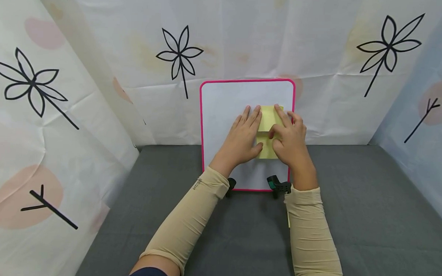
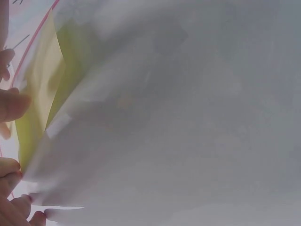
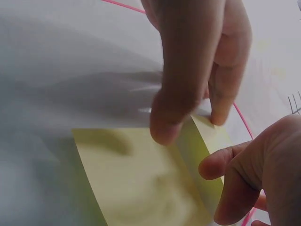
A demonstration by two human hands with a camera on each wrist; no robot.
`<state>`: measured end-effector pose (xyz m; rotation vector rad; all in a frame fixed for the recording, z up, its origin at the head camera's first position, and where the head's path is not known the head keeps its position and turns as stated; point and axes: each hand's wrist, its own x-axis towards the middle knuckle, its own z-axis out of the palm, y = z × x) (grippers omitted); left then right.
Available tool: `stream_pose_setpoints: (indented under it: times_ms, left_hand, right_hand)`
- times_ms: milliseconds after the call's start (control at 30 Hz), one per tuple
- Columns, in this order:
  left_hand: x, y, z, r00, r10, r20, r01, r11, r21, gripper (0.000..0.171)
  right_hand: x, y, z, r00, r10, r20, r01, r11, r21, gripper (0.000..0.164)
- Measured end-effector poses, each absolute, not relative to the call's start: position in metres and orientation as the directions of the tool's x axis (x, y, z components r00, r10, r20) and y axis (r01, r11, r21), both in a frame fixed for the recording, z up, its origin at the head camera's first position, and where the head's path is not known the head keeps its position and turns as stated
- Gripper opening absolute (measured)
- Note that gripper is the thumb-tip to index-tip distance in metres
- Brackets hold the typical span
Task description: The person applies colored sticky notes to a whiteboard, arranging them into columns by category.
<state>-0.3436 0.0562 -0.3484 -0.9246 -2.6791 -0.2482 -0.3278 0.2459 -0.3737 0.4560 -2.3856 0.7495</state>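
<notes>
Two yellow sticky notes are on a pink-framed whiteboard (image 1: 222,113): an upper note (image 1: 267,120) and, just below it, a lower note (image 1: 265,151). My left hand (image 1: 241,138) lies against the board with fingers stretched upward, their tips at the upper note's left edge. Its thumb touches the lower note's left side. My right hand (image 1: 290,138) reaches its straight index finger to the upper note's top edge, while the other fingers are loosely bent. In the right wrist view, the lower note (image 3: 136,174) shows below the left thumb. Fingers cover parts of both notes.
The board leans on a white patterned cloth wall (image 1: 246,33) and stands on a dark grey table (image 1: 167,217). Black wrist cameras (image 1: 278,184) sit in front of its lower edge. A thin yellow strip (image 1: 289,219) peeks out beside the right sleeve.
</notes>
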Motion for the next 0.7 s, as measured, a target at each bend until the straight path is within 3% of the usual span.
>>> stream_pose_setpoints:
  times_ms: [500, 700]
  left_hand:
    - [-0.341, 0.056, -0.349, -0.755, 0.563, 0.336, 0.617, 0.783, 0.078, 0.095]
    - [-0.339, 0.055, -0.35, -0.741, 0.565, 0.363, 0.628, 0.774, 0.078, 0.092]
  right_hand:
    - [-0.321, 0.256, -0.371, -0.754, -0.117, 0.646, -0.482, 0.767, -0.424, 0.029]
    - [-0.321, 0.253, -0.371, -0.707, -0.107, 0.699, -0.524, 0.743, -0.416, 0.033]
